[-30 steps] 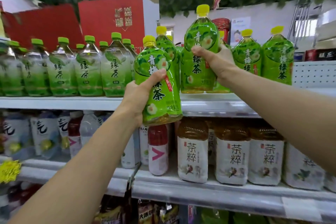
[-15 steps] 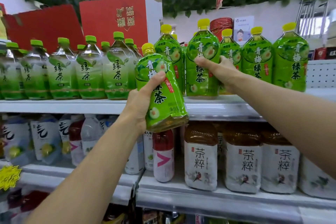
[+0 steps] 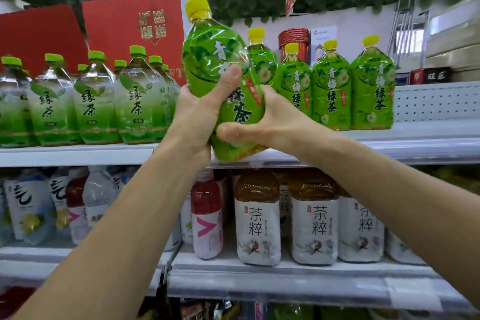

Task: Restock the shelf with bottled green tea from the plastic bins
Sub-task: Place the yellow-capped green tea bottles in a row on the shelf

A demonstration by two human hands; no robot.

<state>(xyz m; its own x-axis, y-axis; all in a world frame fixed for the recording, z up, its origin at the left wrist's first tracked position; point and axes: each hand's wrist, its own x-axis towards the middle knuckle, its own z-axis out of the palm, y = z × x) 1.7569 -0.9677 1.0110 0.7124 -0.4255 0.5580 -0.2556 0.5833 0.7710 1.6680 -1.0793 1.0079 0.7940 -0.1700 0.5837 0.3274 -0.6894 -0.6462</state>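
Now | both hands [image 3: 197,117] [image 3: 270,122] grasping tilted bottle [image 3: 218,60] | shelved bottles [image 3: 332,86] just behind, right

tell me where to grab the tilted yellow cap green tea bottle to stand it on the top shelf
Grip the yellow-capped bottle at the narrower waist, as the left hand and right hand do, one from each side. It tilts left, its shoulder is wide and its wrap glossy, so the waist probably holds best.

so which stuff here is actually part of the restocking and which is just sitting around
Part of the job:
- yellow-capped green tea bottle, tilted, gripped by left hand and right hand
- upper metal shelf
- matching yellow-capped bottles standing there

Just there:
- red cardboard boxes
- white-labelled brown tea bottles
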